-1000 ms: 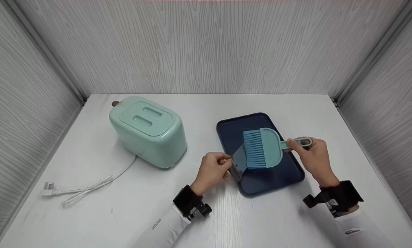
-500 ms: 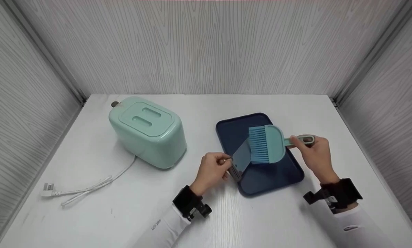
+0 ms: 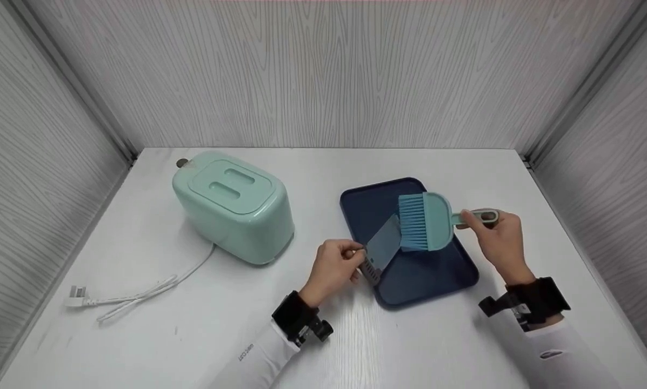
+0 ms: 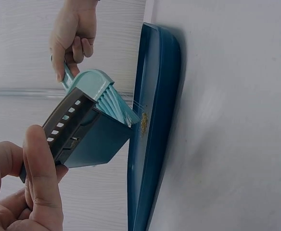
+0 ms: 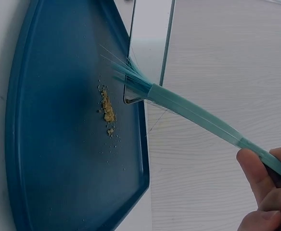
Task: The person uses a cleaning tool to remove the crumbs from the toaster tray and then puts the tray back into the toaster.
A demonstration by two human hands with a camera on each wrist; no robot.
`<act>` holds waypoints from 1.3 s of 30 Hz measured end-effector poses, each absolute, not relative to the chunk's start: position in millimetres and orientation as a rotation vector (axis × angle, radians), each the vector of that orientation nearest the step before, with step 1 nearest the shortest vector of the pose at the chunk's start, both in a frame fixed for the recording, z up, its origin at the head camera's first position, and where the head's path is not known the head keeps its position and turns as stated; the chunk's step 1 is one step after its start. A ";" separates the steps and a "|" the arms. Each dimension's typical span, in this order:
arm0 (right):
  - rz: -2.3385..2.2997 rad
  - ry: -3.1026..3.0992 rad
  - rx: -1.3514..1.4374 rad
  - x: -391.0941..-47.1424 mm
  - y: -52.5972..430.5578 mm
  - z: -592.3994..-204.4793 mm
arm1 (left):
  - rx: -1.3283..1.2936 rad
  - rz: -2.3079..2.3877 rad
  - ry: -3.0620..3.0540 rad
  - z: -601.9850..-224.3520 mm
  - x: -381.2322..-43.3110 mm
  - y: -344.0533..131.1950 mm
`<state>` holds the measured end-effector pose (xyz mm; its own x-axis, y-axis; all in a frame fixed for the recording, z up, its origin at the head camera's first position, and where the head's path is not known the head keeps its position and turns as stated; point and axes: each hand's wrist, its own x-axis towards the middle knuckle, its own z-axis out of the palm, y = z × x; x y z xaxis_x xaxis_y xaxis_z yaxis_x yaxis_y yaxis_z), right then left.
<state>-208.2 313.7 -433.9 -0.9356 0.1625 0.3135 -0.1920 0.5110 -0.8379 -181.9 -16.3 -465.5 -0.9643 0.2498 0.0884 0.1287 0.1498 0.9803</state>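
Observation:
My left hand [image 3: 331,267] pinches the dark slotted edge of a crumb tray [image 3: 384,244], a thin metal plate tilted over a navy serving tray [image 3: 426,286]. In my right hand [image 3: 500,243] is the looped handle of a mint hand brush [image 3: 438,221] with blue bristles. The bristles lie against the plate's far end, as the left wrist view shows. Below that end, a small heap of yellowish crumbs [image 5: 108,108] lies on the serving tray, with finer specks scattered around it. Head-on, the brush hides the heap.
A mint toaster [image 3: 253,221] stands to the left on the white table [image 3: 204,335]. Its white cord [image 3: 155,289] trails to a plug [image 3: 77,296] near the left edge. Wood-grain panels [image 3: 323,75] close off the back and both sides.
The brush and my right hand have moved right and slightly away from me, drawing the bristles to the plate's far end. My left hand and the crumb tray have stayed almost still.

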 end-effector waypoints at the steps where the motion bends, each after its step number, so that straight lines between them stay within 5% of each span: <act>1: 1.397 -2.400 0.024 -207.4 312.5 -432.2 | 0.379 1.956 2.303 -465.4 -181.9 -16.2; 10: 1.391 -2.361 0.031 -196.7 299.3 -410.4 | 0.371 1.980 2.267 -464.8 -181.9 -15.5; 39: 1.440 -2.254 -0.049 -217.1 327.1 -431.4 | 0.373 1.986 2.250 -465.1 -181.5 -18.0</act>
<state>-217.1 327.1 -431.4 -0.8924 0.2714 0.3605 -0.2130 0.4511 -0.8667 -181.5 -18.0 -465.1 -0.9629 0.2595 0.0743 0.1059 0.1100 0.9883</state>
